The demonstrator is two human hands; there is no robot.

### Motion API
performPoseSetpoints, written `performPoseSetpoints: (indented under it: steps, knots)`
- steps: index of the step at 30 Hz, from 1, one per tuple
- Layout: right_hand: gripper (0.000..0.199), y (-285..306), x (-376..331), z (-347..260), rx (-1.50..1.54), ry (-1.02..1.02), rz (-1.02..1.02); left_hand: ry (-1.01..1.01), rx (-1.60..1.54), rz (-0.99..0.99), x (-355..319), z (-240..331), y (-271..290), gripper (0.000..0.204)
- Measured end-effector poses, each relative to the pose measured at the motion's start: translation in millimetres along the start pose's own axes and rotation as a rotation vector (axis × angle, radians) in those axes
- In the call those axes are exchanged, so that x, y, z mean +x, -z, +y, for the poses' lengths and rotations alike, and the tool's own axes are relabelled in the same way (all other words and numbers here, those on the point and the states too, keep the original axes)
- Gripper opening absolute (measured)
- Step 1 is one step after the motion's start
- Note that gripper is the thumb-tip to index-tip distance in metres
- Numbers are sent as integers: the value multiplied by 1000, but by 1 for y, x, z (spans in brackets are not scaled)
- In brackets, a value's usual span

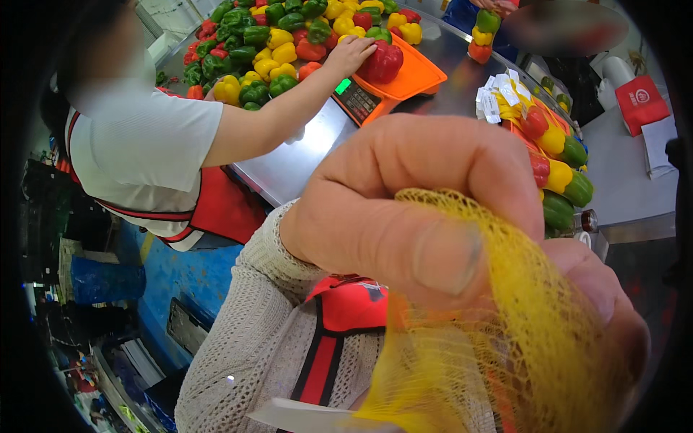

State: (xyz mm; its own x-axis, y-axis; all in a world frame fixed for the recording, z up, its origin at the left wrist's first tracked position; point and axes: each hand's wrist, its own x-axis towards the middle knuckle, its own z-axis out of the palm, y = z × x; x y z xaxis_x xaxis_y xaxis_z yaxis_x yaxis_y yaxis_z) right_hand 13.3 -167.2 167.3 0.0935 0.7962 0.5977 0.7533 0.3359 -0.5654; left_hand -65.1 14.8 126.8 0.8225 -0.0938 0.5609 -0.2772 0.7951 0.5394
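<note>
**Asker:** ok so what's in your hands and where's it at?

**Me:** Yellow mesh, right up close in front of me, on my side of the metal table. My left hand is closed on its upper edge, thumb pressed over curled fingers. My right hand is blurry and half behind the mesh, so I can't tell how far open it is or whether it's gripping.

**Asker:** how's that stuff handle?

**Me:** I'd guess next to no weight, floppy and stretchy, probably a bit slick. Not fragile exactly, but strands could snag. I'd take the gathered rim between thumb and fingers, not one loose strand. There's a pale pointed thing low down by the mesh, can't tell what it is, so I'd mind that tip.

**Asker:** room to move?

**Me:** Left is tight: a co-worker's arm reaches across the table to a red pepper on the orange scale. Netted peppers crowd the right. Best gap imo is close to my body, short of the table edge.
</note>
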Motion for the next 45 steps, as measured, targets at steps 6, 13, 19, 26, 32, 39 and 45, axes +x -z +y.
performPoseSetpoints:
  steps: [6, 13, 19, 26, 32, 39, 45]
  knots:
    - [16, -6, 5, 0, -51, -16, -8, 86, -40, -182, 16, 13, -2, 17]
    - [16, -9, 2, 1, -42, -43, 4, -28, -61, -48, 15, -1, -6, 24]
    - [15, -10, 0, 3, -74, -62, 16, -73, -50, 197, 26, -12, -6, 18]
    - [15, -12, 7, -1, -89, -49, 0, 22, -83, -81, 23, 5, -8, 13]
    - [14, -14, 3, 0, -100, -64, 6, -60, -68, 48, 18, -12, -7, 13]
    - [14, -16, 4, -2, -137, -76, 0, -43, -77, 42, 19, -16, -7, 13]
    - [14, -17, 11, -7, -199, -87, 13, -38, -92, -16, 18, -16, -4, 13]
